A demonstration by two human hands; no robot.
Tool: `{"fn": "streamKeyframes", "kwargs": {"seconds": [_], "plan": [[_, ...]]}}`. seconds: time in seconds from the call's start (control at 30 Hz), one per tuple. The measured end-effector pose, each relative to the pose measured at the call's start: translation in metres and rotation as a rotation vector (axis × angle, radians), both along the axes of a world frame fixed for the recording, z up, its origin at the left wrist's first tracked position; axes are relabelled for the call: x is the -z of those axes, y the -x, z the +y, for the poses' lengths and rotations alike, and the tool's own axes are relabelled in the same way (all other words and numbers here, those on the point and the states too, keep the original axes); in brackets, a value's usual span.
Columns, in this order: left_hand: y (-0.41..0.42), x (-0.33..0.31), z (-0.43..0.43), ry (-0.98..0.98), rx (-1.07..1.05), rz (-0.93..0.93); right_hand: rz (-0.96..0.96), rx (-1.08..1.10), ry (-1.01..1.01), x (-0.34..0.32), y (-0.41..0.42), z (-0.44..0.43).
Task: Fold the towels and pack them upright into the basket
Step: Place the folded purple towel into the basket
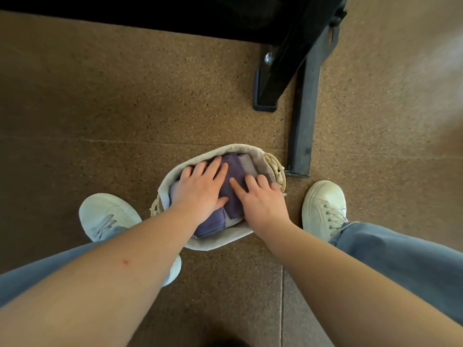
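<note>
An oval basket (213, 242) with a cream cloth lining and rope handles stands on the floor between my feet. Folded towels fill it: a dark purple towel (235, 171) in the middle, a pale lilac towel (246, 160) toward the far right. My left hand (203, 186) lies flat on the towels at the left side, fingers spread. My right hand (260, 199) rests on the right side, fingers straight, touching the dark purple towel. Both hands cover much of the towels, so I cannot tell how each one stands.
The floor (125, 108) is brown speckled cork. A black metal table leg and foot bar (303, 121) stand just beyond the basket at the right. My white shoes sit left (105, 216) and right (323, 206) of the basket.
</note>
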State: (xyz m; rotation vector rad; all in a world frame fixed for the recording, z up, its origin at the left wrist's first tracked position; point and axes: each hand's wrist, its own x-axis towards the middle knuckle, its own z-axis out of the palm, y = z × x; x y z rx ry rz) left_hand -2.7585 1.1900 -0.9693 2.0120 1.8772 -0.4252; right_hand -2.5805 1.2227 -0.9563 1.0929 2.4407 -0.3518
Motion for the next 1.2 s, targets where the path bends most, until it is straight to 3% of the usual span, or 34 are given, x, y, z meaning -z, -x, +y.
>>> {"fn": "streamKeyframes", "kwargs": {"seconds": [0.1, 0.23, 0.33, 0.4, 0.67, 0.83, 0.9, 1.0, 1.2], "plan": [[-0.003, 0.002, 0.001, 0.002, -0.027, -0.002, 0.029, 0.011, 0.003, 0.001, 0.002, 0.003], [-0.002, -0.005, -0.003, -0.021, -0.035, -0.018, 0.064, 0.046, 0.155, -0.01, -0.005, 0.001], [-0.003, -0.009, -0.003, -0.002, -0.12, -0.096, 0.213, 0.375, 0.394, -0.021, -0.006, -0.005], [0.0, -0.013, 0.001, 0.019, -0.157, -0.167, 0.3, 0.491, 0.44, -0.022, -0.005, -0.009], [0.002, -0.024, 0.009, 0.0, 0.021, -0.206, 0.215, 0.337, 0.409, -0.027, -0.021, -0.009], [-0.005, -0.017, -0.005, -0.061, 0.133, 0.009, 0.086, 0.072, 0.077, -0.024, -0.015, -0.008], [-0.01, -0.013, -0.014, -0.07, 0.099, 0.066, 0.064, 0.045, 0.103, -0.03, -0.005, -0.006], [-0.013, -0.012, -0.025, -0.098, -0.026, -0.019, 0.05, 0.036, 0.18, -0.028, 0.004, -0.004], [0.004, -0.023, -0.048, -0.09, -0.062, -0.145, 0.048, -0.088, 0.081, -0.026, 0.009, -0.003]]}}
